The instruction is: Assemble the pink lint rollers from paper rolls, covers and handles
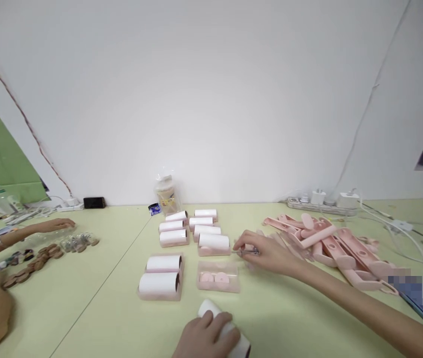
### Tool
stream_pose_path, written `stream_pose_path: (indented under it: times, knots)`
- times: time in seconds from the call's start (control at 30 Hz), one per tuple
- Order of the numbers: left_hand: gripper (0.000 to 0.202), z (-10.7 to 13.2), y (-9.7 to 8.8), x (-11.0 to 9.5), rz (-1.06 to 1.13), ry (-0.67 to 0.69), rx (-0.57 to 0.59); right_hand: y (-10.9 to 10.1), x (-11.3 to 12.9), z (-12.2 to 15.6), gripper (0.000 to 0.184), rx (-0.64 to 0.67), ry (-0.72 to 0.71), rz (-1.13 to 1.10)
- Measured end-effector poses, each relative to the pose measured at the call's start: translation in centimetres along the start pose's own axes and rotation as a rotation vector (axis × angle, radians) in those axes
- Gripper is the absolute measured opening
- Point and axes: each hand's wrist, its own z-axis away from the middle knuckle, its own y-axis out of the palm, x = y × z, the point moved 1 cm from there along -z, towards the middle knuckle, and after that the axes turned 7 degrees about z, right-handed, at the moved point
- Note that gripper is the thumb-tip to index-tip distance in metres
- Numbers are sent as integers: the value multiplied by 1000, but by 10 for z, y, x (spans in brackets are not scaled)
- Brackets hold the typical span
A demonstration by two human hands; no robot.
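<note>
At the bottom centre, my left hand [206, 335] is wrapped over a white paper roll [242, 346] lying slanted on the table. My right hand [262, 252] is to the right of the set-out rolls, fingers bent round a small shiny metallic thing [252, 251] that is too blurred to name. Between my hands lies a shallow pink tray [200, 271] with two pink discs [222, 278] in it. Beyond, white rolls [214, 241] rest in pink trays in two columns; two more rolls [159, 283] sit to the left.
At right are a pile of pink plastic parts [327, 238], a power strip [321, 206] with chargers, and a phone [420, 303]. A bagged cup [166, 194] stands by the wall. On the left, another person's hands [56, 224] are near brown discs [42, 258].
</note>
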Motion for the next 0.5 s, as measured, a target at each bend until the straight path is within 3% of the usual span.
stream_pose_path:
  times: [0.17,0.3,0.4,0.5]
  knots:
    - [36,-50,-33,1,6,-214,-87,-2,-15,-5,20,-24,84,-3]
    - [36,-79,-27,8,-10,-418,31,-2,-12,-8,27,-29,103,-3]
    - [53,-65,-19,16,71,-411,30,6,-1,-5,36,18,78,-3]
    - [75,-25,-26,38,79,-513,-12,25,11,-1,70,62,20,41]
